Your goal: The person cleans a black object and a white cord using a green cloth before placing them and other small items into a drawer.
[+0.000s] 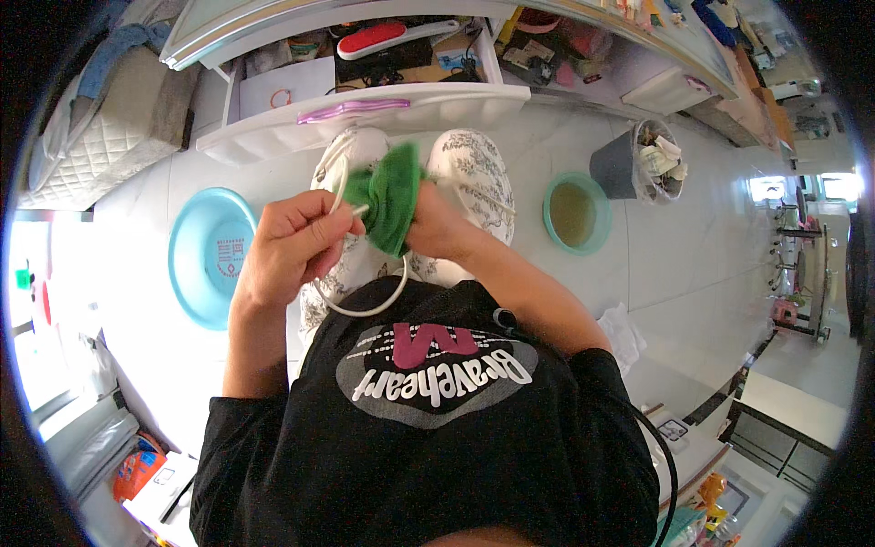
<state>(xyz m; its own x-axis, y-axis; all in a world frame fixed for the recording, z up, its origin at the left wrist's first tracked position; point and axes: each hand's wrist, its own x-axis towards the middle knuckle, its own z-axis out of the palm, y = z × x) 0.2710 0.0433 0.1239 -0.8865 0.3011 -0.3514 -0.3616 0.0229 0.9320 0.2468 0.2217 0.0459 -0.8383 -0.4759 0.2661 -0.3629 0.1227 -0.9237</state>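
Observation:
My left hand (294, 239) pinches a white cable (340, 181) between thumb and fingers, just left of a green cloth (393, 198). A light-coloured cable end points out near the thumb, against the cloth. My right hand (441, 222) grips the green cloth from its right side; its fingertips are mostly hidden behind the fabric. The cable hangs in a loop below the cloth over my lap, and more of it runs across the patterned trousers (472, 157).
An open white drawer (444, 99) holding a red-and-white brush (372, 41) and cables is ahead. A blue basin (212, 287) stands left. A small basin of cloudy water (574, 212) and a lined bin (612, 164) stand right.

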